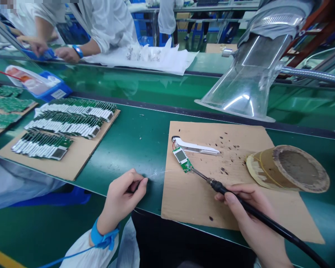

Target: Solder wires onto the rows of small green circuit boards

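Left fingers (141,188) pinch thin wire (162,172), best fed slowly onto the circuit board (181,156); right fingers (232,201) grip a soldering iron (218,186)

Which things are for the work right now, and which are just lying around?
Looks like the job: soldering iron in the right hand; circuit board at its tip; thin wire at the left hand; white curved piece.

Probably just lying around: stacked boards; blue bin; dark specks.

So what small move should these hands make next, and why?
Perhaps ease the left hand rightward, feeding its thin wire toward the tip of the soldering iron: the right hand holds that tip at the circuit board, and the wire stretches that way.
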Tool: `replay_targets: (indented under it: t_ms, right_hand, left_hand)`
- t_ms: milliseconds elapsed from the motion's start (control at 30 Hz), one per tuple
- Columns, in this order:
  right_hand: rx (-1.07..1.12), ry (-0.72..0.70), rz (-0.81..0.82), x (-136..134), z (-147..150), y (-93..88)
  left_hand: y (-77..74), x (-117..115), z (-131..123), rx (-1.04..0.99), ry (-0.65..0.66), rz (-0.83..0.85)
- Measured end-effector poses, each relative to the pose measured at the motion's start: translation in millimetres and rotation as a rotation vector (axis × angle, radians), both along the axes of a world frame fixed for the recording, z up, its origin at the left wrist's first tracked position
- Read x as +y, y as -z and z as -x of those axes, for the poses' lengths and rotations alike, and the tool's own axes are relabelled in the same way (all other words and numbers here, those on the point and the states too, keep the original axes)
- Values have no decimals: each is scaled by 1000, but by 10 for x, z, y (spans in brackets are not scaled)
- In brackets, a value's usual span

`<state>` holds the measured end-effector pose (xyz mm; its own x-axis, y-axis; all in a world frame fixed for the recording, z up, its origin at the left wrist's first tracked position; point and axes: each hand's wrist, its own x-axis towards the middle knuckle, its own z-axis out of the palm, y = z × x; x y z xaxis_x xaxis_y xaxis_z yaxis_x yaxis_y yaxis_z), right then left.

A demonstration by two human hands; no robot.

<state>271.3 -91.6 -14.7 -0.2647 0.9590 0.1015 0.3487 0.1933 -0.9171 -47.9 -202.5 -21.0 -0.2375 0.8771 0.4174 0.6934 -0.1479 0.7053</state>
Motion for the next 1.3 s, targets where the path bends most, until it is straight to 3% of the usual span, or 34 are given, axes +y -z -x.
replay_targets:
  t_ms: [833,1067,1300]
  right_hand:
    - [40,7,83,36,41,-54]
    - [139,59,60,28,20,-40]
    - [66,24,71,30,22,-46]
  left_hand:
    - [12,-14,-1,9,-17,-16]
    - [14,-13,-9,10,-4,-43]
    - [14,-12,0,18,-4,-55]
